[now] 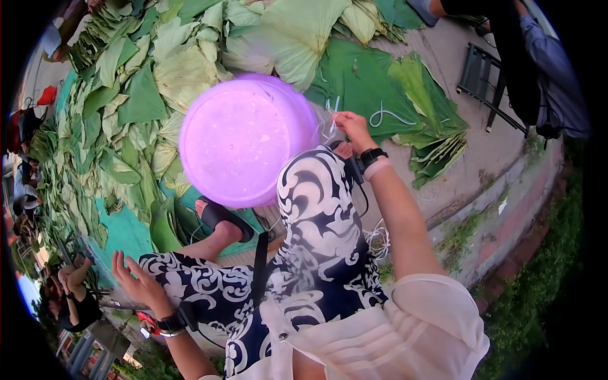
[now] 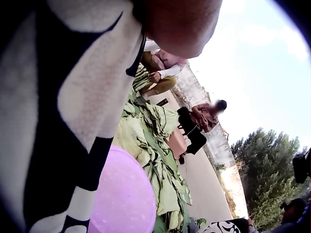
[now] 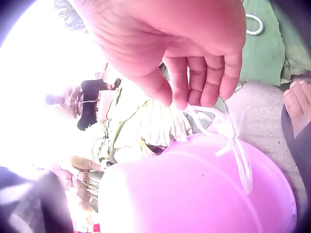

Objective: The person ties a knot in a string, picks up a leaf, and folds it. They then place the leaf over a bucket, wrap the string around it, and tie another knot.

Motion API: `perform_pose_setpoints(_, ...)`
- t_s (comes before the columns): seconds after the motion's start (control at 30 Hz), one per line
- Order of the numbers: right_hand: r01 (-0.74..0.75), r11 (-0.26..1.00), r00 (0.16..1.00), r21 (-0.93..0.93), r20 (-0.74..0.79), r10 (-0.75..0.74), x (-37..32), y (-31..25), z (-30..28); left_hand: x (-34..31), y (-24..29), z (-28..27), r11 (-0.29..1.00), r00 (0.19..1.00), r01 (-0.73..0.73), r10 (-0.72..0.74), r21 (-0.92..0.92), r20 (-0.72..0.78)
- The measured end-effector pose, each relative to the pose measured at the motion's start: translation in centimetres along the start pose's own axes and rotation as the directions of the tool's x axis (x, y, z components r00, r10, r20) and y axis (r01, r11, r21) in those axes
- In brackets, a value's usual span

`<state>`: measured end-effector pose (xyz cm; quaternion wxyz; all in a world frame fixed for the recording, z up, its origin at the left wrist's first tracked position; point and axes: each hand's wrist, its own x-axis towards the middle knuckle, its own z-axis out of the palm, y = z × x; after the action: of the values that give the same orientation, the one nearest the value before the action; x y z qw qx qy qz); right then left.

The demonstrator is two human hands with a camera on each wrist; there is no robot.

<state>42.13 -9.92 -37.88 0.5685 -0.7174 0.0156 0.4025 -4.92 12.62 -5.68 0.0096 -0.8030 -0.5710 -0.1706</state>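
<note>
My right hand (image 1: 354,128) is held at the right side of an upturned purple plastic tub (image 1: 231,139). Between thumb and fingertips it pinches a white plastic string (image 3: 241,162), knotted partway along, whose ends dangle over the tub in the right wrist view. The left hand (image 1: 140,286) is raised beside my left knee, fingers spread and relaxed, holding nothing. In the left wrist view, part of that hand (image 2: 182,26) shows at the top, while patterned trousers (image 2: 58,97) cover much of the left side.
Large green leaves (image 1: 142,101) lie in overlapping piles around the tub. A loose white string (image 1: 392,116) lies on a leaf at the right. A dark folding stool (image 1: 484,79) stands at upper right. Other people, including a seated person (image 2: 206,116), are around the leaves.
</note>
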Motion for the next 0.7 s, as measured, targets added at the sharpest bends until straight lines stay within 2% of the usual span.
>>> perform_pose_setpoints(0.03,0.001,0.995,1.000,0.098,-0.005,-0.001,-0.8,-1.7,-0.4,0.0,0.2,-0.1,1.000,1.000,0.009,-0.009,0.001,0.006)
perform_pose_setpoints(0.17,0.094,0.972,0.995,0.217,0.021,-0.101,-2.5,-5.9,-2.4,-0.2,0.0,-0.4,0.997,1.000,0.014,-0.014,-0.072,-0.002)
perform_pose_setpoints(0.3,0.135,0.930,0.984,0.340,0.065,-0.167,-5.1,-10.0,-3.5,-0.5,-0.4,-0.5,0.996,0.999,-0.042,0.040,-0.078,-0.021)
perform_pose_setpoints(0.33,0.139,0.927,0.983,0.347,0.067,-0.173,-5.8,-10.9,-3.8,-0.5,-0.6,-0.4,0.995,0.999,-0.043,0.040,-0.090,-0.035)
perform_pose_setpoints(0.43,0.240,0.966,0.971,-0.094,0.003,-0.241,-5.7,-10.6,-5.2,-0.7,-0.9,-0.4,0.991,0.999,-0.028,0.022,-0.132,-0.048)
perform_pose_setpoints(0.57,0.239,0.961,0.969,0.137,0.035,-0.245,-9.4,-14.4,-5.6,-1.0,-1.4,-0.2,0.985,0.995,-0.064,0.050,-0.162,-0.089)
perform_pose_setpoints(0.7,0.276,0.937,0.949,0.214,0.094,-0.301,-12.3,-18.1,-5.0,-1.1,-2.0,-0.3,0.980,0.991,-0.091,0.071,-0.180,-0.113)
